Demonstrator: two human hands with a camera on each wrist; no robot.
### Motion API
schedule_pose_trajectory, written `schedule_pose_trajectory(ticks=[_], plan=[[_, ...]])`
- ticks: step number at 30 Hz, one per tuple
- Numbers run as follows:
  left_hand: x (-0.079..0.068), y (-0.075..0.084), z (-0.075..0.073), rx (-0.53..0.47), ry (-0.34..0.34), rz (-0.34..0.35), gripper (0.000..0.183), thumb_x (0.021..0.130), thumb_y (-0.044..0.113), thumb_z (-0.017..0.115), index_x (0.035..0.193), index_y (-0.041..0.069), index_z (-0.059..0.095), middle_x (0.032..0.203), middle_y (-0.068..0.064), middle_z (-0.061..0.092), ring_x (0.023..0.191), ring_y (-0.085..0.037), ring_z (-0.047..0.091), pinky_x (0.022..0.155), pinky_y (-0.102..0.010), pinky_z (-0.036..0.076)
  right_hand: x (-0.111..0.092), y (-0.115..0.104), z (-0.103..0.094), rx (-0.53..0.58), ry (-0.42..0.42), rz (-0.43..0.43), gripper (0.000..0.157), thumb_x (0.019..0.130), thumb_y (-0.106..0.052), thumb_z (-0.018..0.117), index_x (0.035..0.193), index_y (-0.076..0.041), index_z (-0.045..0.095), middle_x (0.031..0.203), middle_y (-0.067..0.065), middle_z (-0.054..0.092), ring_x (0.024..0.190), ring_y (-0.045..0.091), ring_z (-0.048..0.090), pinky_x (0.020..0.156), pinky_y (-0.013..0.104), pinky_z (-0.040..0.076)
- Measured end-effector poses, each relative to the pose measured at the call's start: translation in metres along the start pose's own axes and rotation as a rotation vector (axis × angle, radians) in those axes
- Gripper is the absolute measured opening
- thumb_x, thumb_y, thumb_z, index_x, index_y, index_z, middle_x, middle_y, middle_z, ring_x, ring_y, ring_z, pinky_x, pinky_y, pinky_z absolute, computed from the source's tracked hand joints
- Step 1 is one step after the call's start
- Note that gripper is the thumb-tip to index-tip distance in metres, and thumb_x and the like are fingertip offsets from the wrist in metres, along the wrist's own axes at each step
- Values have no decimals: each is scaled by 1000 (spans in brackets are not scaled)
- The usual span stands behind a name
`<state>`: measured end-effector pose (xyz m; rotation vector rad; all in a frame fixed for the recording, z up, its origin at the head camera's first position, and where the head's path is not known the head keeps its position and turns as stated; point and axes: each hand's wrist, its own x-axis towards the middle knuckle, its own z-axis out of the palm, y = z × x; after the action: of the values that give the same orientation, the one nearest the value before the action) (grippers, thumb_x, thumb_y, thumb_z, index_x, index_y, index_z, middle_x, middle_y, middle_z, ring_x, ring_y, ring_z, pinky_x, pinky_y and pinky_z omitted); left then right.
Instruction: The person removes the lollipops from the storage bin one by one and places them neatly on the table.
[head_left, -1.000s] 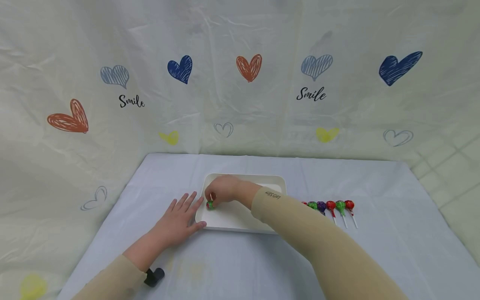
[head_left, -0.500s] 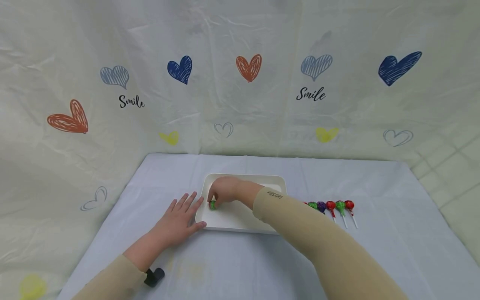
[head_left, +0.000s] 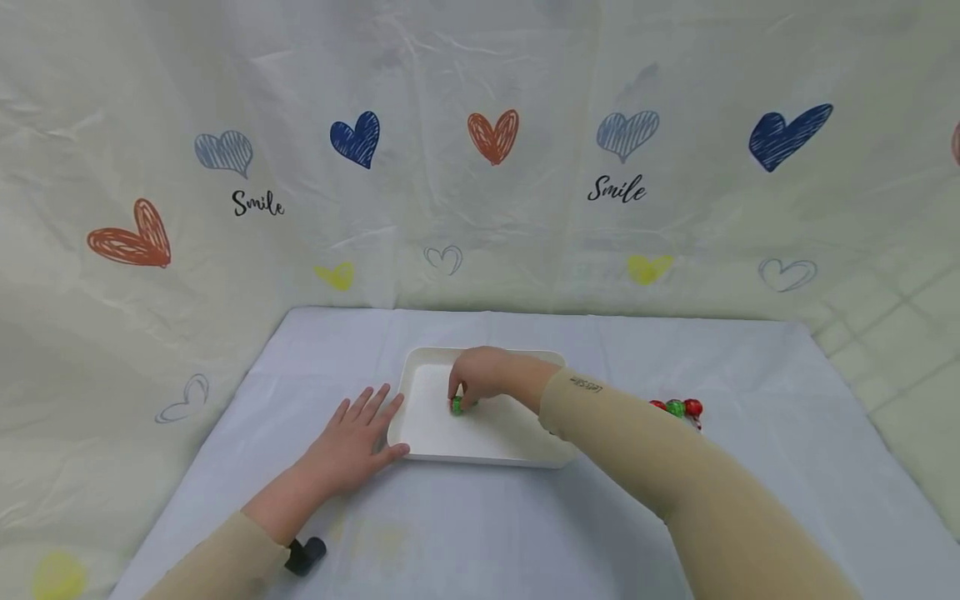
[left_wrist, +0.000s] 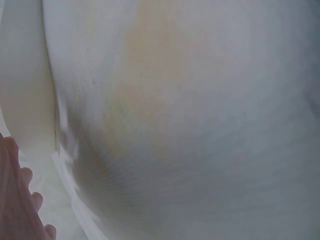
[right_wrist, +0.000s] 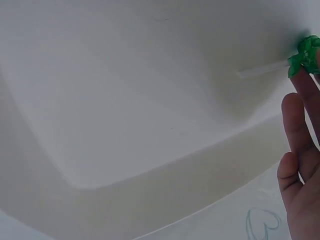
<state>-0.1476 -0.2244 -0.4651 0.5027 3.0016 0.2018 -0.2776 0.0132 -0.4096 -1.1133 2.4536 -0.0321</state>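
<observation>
Inside the white tray (head_left: 442,442), my right hand (head_left: 486,372) pinches a green-wrapped lollipop (head_left: 457,406) by its candy head, low over the tray floor. In the right wrist view the green wrapper of the lollipop (right_wrist: 304,56) is at the fingertips, its white stick pointing away from the hand (right_wrist: 302,150). The thumb's hold is cut off there. My left hand (head_left: 352,446) has its fingers spread, at the tray's left edge. In the left wrist view only part of the left hand (left_wrist: 20,195) shows, beside the tray wall (left_wrist: 27,75).
To the right of the tray, a row of red and green lollipops (head_left: 675,408) lies on the white cloth (head_left: 465,533), partly covered by my right sleeve (head_left: 645,450). A black object (head_left: 306,556) is at my left wrist. Behind the table hangs a heart-printed curtain (head_left: 525,217).
My right hand has moved right from the tray's left end toward its middle, with the green lollipop. The right sleeve now covers more of the row. The left hand stays in place.
</observation>
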Motion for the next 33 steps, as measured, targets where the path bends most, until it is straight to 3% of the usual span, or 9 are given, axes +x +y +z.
schedule_pose_trajectory(ticks=[12, 20, 27, 33], plan=[[-4, 0, -1, -12, 19, 7, 86, 94, 66, 49, 159, 16, 23, 165, -11, 14, 151, -37, 11, 118, -62, 11, -35, 33, 2, 28, -16, 78, 9, 86, -27, 79, 94, -32, 79, 83, -16, 65, 81, 5, 57, 80, 27, 50], [-3, -1, -1, -7, 21, 14, 87, 94, 70, 43, 159, 17, 23, 165, -11, 14, 151, -37, 11, 118, -61, 10, -50, 44, 1, 153, 12, 107, 23, 86, -32, 79, 109, -30, 77, 88, -16, 66, 86, 6, 59, 83, 29, 51], [-1, -3, 2, -4, 10, 10, 90, 93, 74, 40, 159, 17, 22, 166, -11, 14, 151, -36, 10, 118, -60, 9, -56, 47, -1, 194, 61, 56, 22, 88, -27, 77, 110, -24, 77, 92, -16, 68, 90, 8, 59, 82, 28, 52], [0, -3, 3, -13, 11, 17, 90, 92, 74, 40, 159, 17, 22, 166, -10, 14, 151, -36, 10, 118, -61, 9, -56, 45, 6, 198, 69, 53, 19, 89, -25, 77, 107, -27, 78, 95, -18, 67, 86, 7, 59, 78, 27, 51]])
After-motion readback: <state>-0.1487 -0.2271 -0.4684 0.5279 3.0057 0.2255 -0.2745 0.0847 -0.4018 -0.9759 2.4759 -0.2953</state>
